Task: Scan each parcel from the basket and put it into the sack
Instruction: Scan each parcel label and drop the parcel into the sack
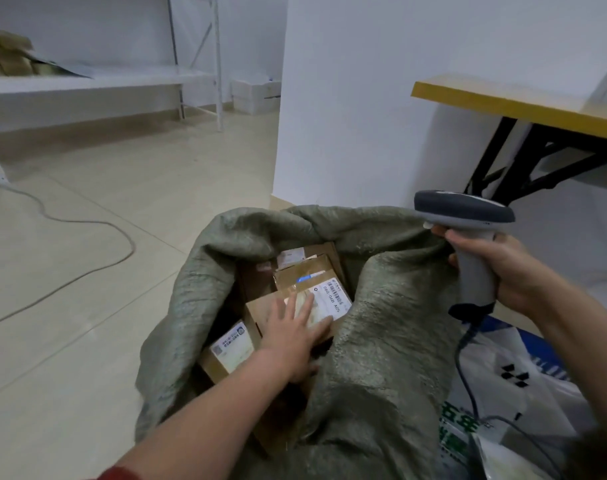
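While reaching down into the sack point(381, 341), rests the left hand point(291, 336) flat on the parcel point(331, 301), fingers straight and spread, grasping nothing. Has that parcel label-up on top of the load, in the middle of the sack's open mouth, touching a smaller labelled box point(231, 348) at the sack's left side and another taped box point(305, 271) toward the sack's far rim. Holds the scanner point(468, 216) above the sack's right rim, right hand point(503, 268) clenched round its grey handle. Trails the scanner cable point(464, 362) down past the sack's right side, over a white printed bag point(503, 375) lying against it. Beyond the sack to the right, a yellow-edged table point(516, 102); well off to the sack's left, a loose cord point(87, 244) on the tiled floor and a white shelf rack point(87, 81) farther back.
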